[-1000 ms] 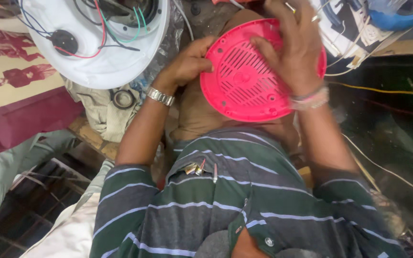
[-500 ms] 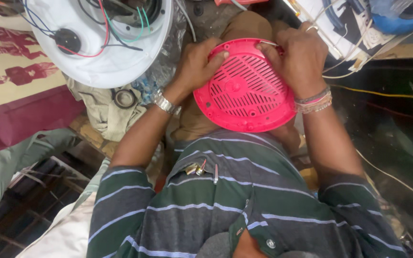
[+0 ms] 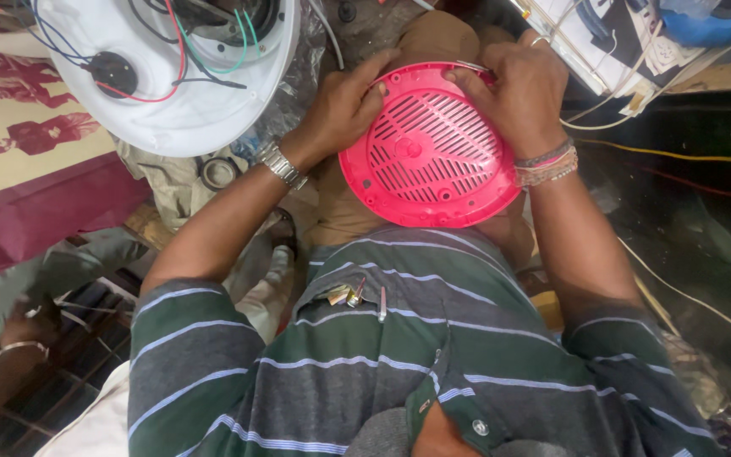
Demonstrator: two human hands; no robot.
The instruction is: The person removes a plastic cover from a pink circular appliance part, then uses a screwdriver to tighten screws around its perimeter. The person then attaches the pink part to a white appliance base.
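Head view: your left hand point(image 3: 344, 106) and right hand point(image 3: 522, 89) both clasp the far rim of the pink slotted grille point(image 3: 429, 148), which lies tilted over your lap, midway between both grips, neither nearer.

A repair workshop: opened white appliance shell point(image 3: 171, 101) with loose wires point(image 3: 162, 76).

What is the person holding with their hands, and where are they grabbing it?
A round pink slotted cover, held by its upper rim: the left hand grips the upper-left edge, the right hand the upper-right edge.
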